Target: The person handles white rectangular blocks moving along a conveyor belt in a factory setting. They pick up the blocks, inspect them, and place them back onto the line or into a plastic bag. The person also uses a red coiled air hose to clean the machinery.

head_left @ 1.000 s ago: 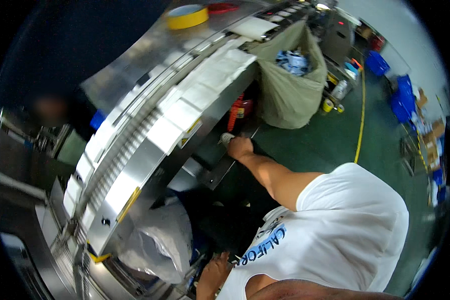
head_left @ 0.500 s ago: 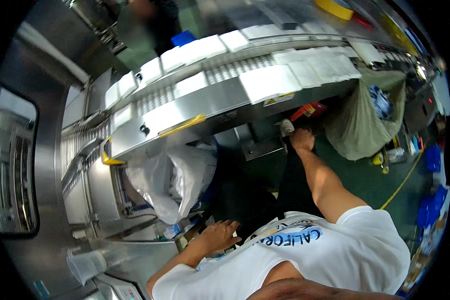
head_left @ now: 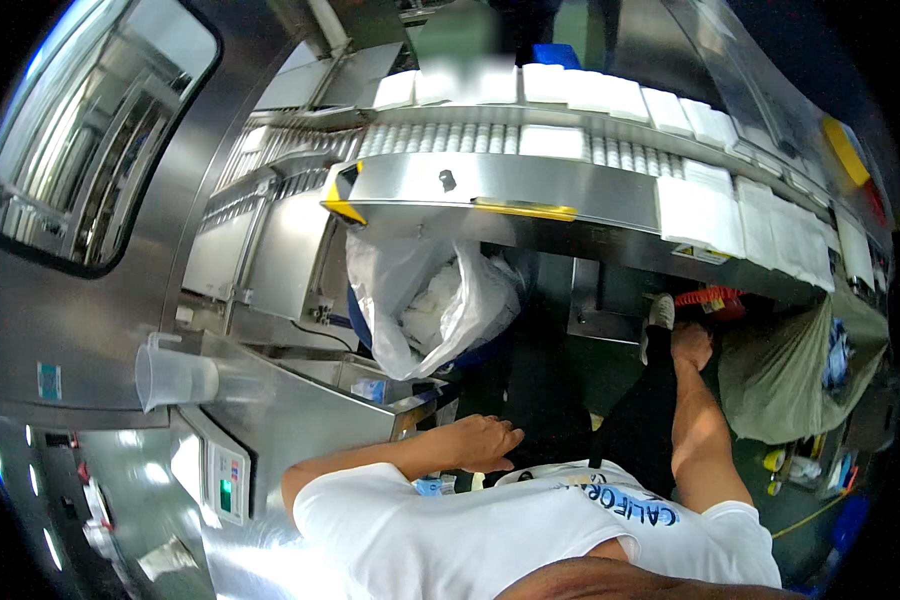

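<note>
My left hand [head_left: 482, 442] lies over my lap, its fingers loosely stretched and slightly apart, with nothing in it. My right arm reaches down along my dark-trousered leg, and my right hand [head_left: 691, 345] is at the knee, close to a light shoe [head_left: 661, 312]. Its fingers are dim and run together, and I see no object in it. Ahead, white flat stacks [head_left: 698, 212] lie on the steel ledge of a roller conveyor [head_left: 440, 138]. Beneath the ledge, a blue bin [head_left: 490, 350] holds a whitish plastic bag [head_left: 375, 300] with white material inside.
A clear plastic jug [head_left: 175, 375] and a scale [head_left: 228, 483] are on the steel surface at left. A grey-green cloth sack [head_left: 770, 385] hangs at right, near a red coiled hose [head_left: 705, 296]. A blue box [head_left: 555, 55] and a blurred person [head_left: 460, 45] are beyond the conveyor.
My view has turned left, so the conveyor, bin and sack sit farther right, and the jug and scale show more fully. Both hands stay in about the same places on my body.
</note>
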A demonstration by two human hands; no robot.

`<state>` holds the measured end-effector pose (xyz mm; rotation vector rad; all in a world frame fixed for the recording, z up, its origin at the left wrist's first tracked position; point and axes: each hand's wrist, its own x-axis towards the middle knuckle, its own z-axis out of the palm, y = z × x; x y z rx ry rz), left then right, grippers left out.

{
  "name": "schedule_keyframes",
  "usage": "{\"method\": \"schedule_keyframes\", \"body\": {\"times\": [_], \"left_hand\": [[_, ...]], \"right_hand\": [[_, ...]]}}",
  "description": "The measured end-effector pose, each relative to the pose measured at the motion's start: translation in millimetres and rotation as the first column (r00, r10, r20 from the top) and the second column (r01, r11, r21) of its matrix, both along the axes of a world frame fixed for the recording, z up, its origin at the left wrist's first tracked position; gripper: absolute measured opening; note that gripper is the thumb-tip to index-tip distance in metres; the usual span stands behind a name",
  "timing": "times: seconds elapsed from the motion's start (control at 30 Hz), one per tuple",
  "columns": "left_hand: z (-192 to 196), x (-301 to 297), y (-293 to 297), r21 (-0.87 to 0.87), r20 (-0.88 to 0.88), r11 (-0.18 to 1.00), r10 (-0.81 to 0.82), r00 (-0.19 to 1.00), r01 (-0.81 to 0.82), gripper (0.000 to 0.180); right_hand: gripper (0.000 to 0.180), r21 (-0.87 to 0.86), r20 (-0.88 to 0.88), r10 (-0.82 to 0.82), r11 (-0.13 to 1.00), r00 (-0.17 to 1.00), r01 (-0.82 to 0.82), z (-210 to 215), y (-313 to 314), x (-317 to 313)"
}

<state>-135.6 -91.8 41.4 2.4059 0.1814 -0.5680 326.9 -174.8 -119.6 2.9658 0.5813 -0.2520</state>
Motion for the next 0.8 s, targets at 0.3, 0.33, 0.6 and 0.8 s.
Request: {"method": "schedule_keyframes", "body": {"times": [0.3,0.33,0.6,0.8], "left_hand": [[-0.5,5.6,1.0,-0.017,-0.039,1.0,-0.022,0.999,0.022,0.05],[-0.1,5.4,0.6,-0.032,-0.056,0.999,-0.015,0.998,0.013,0.05],[-11.7,3.6,3.1,-0.019,-0.056,0.997,-0.074,0.996,0.073,0.058],[-9.1,3.8,7.2,-0.06,-0.057,0.996,-0.064,0.996,0.06,0.062]], "right_hand": [[0.036,-0.008,0.019,0.059,0.998,0.998,-0.059,2.1,-2.5,-0.2],[0.035,-0.018,0.023,0.076,0.997,0.997,-0.075,1.6,-1.7,-0.6],[0.031,-0.048,-0.028,0.067,0.997,0.997,-0.068,5.4,0.5,4.2],[0.039,0.042,-0.071,0.016,0.999,0.997,-0.013,8.9,-2.8,3.6]]}}
